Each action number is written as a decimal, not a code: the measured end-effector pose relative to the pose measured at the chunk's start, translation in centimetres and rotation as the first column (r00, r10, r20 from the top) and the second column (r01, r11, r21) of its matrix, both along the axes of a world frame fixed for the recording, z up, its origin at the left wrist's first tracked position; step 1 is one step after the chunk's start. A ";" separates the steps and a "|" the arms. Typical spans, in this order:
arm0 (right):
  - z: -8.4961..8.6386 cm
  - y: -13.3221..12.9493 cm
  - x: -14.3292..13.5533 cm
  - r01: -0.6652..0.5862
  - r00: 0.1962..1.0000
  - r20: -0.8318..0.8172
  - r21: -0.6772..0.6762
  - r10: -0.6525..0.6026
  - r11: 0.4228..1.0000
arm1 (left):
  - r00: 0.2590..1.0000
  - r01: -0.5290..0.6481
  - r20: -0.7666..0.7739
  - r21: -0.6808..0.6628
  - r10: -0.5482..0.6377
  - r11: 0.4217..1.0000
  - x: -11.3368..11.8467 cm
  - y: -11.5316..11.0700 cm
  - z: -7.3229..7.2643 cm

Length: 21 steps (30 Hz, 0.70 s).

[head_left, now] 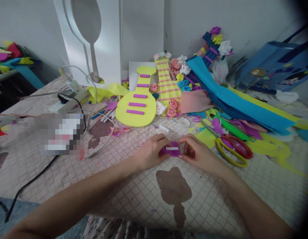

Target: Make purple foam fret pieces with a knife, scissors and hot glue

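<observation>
Between my two hands is a small piece of purple paper (174, 153) with a white strip (172, 148) lying across it. My left hand (156, 149) pinches the paper's left side. At the right edge, the thumb and fingers of my right hand (193, 151) close on the same paper. Just beyond the hands lies another white strip (164, 128) on the table. A yellow guitar-shaped cutout (136, 119) with several purple bars leans behind them. Next to it stands a yellow stringed piece (166, 74) trimmed with paper flowers.
Scissors (231, 157) with red and yellow handles lie right of my right hand, near a green tool (231, 127) and a tape roll (183, 122). Blue paper (233, 99) spreads at the right. A power strip (69, 99) and cables occupy the left. A blue bag (275, 66) stands behind.
</observation>
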State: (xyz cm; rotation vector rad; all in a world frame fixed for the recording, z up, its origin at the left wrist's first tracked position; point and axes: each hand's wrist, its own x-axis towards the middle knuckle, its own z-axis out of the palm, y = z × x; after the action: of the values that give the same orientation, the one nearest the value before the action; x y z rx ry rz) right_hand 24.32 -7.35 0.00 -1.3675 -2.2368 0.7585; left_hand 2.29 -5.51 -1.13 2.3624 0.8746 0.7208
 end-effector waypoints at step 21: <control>-0.8 -0.2 -1.0 -0.143 0.969 0.226 0.166 0.104 0.976 | 0.997 -0.062 0.052 0.073 0.058 0.995 0.7 0.4 -0.9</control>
State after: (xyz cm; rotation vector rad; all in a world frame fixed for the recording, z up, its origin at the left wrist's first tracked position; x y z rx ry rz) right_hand 23.30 -7.55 -0.77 -1.2850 -2.5103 0.4476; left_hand 3.01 -5.15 -2.04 2.3812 0.9151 0.8469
